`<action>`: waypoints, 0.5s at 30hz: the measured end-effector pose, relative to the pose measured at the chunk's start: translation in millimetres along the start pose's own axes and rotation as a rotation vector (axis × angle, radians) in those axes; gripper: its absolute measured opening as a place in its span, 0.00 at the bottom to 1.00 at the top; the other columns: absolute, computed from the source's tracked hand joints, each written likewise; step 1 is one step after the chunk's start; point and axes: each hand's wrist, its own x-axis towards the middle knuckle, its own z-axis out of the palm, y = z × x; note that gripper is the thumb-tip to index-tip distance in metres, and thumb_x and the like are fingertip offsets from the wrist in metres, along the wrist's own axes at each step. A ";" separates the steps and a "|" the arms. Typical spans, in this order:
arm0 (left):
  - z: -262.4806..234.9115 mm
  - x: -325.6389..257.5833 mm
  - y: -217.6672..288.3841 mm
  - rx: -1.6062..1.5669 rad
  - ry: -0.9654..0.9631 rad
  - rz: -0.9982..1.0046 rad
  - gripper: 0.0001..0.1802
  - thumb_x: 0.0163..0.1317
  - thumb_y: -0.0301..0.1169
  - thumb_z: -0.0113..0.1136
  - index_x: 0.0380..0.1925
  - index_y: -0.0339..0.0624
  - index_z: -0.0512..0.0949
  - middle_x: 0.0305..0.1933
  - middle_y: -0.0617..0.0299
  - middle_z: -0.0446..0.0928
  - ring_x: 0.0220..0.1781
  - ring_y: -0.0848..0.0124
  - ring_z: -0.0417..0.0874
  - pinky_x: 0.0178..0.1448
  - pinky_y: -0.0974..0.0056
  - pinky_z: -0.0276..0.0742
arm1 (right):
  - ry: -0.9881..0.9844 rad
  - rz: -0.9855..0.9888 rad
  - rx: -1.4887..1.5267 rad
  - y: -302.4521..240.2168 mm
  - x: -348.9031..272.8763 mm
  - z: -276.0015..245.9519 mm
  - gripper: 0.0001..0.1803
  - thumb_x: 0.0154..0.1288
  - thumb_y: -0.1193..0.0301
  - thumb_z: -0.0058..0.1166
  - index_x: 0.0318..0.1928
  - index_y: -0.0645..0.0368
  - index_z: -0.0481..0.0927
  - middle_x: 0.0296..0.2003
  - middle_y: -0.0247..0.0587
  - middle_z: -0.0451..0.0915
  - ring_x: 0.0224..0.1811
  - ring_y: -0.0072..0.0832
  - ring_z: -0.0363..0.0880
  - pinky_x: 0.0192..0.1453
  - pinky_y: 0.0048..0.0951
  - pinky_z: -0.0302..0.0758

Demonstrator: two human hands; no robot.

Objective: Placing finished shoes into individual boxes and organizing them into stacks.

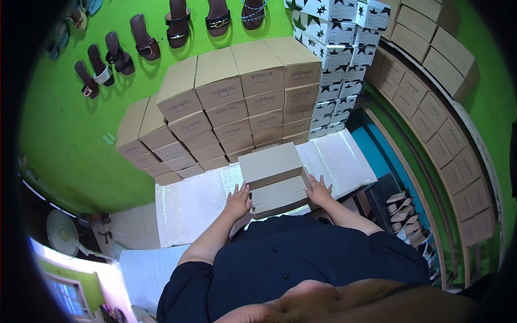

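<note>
In front of me a brown cardboard box lies on the pale, glittery table cover, its lid raised at the far side. The inside of the box shows bare cardboard. Against its left wall rests my left hand, open, with the fingers stretched out and touching the edge. My right hand is at the right wall, also open, its fingers spread and pointing away from me.
Stacked brown boxes stand behind the table, beside white star-patterned boxes. Sandals hang on the green wall. More boxes fill a shelf at right; footwear sits below. A fan stands at left.
</note>
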 end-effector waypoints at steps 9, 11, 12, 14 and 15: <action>-11.8 -7.7 15.7 0.043 -0.093 -0.041 0.65 0.53 0.67 0.63 0.78 0.44 0.41 0.84 0.55 0.35 0.83 0.49 0.41 0.80 0.41 0.44 | -0.127 0.008 0.213 12.6 16.3 7.2 0.60 0.54 0.55 0.62 0.79 0.49 0.38 0.80 0.41 0.46 0.81 0.58 0.35 0.76 0.71 0.42; -15.0 -8.9 18.4 0.045 -0.099 -0.041 0.67 0.51 0.68 0.64 0.78 0.43 0.40 0.84 0.54 0.34 0.83 0.49 0.41 0.80 0.41 0.44 | -0.101 -0.055 0.209 21.6 18.1 14.9 0.60 0.54 0.54 0.63 0.79 0.51 0.39 0.79 0.45 0.44 0.80 0.59 0.36 0.77 0.66 0.44; -15.5 -9.6 19.2 0.047 -0.105 -0.042 0.70 0.48 0.70 0.65 0.78 0.43 0.39 0.84 0.54 0.32 0.83 0.50 0.40 0.80 0.41 0.44 | -0.076 -0.120 0.205 23.8 17.6 16.5 0.60 0.54 0.53 0.63 0.79 0.52 0.39 0.79 0.50 0.43 0.80 0.61 0.37 0.78 0.61 0.47; -8.8 -11.7 14.7 0.032 -0.103 -0.044 0.71 0.47 0.70 0.65 0.78 0.43 0.39 0.84 0.54 0.32 0.83 0.50 0.41 0.80 0.41 0.45 | -0.086 -0.092 0.153 11.0 0.7 8.0 0.58 0.57 0.53 0.62 0.79 0.52 0.41 0.79 0.52 0.42 0.80 0.62 0.38 0.78 0.61 0.49; -8.3 -11.5 14.4 0.024 -0.101 -0.031 0.72 0.46 0.70 0.66 0.78 0.43 0.38 0.84 0.54 0.31 0.84 0.51 0.41 0.80 0.41 0.45 | -0.085 -0.053 0.108 2.9 -9.9 -0.3 0.56 0.59 0.52 0.61 0.79 0.52 0.42 0.79 0.55 0.40 0.79 0.62 0.39 0.77 0.60 0.50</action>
